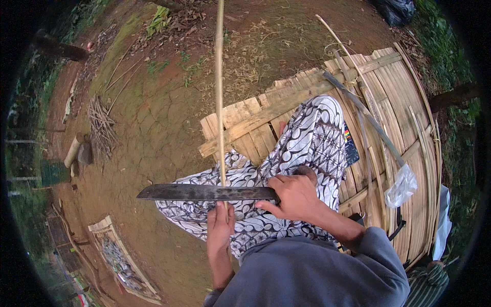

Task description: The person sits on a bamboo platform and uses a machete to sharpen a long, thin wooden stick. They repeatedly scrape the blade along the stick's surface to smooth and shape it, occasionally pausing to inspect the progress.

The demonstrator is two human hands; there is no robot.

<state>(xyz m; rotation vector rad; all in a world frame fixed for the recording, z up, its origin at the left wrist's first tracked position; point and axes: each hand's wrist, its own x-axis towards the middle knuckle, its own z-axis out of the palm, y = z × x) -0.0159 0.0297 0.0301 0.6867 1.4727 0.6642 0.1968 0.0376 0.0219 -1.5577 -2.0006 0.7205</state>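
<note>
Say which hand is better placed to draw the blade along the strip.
Likely the right hand: it grips the blade at one end, with the blade lying across the strip. The left hand is occupied holding that strip.

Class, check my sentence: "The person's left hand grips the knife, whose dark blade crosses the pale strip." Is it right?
Not quite: the hand is wrong. In the head view, the right hand grips the knife, while the left hand holds the strip. The rest stands: the dark blade crosses the pale strip.
</note>
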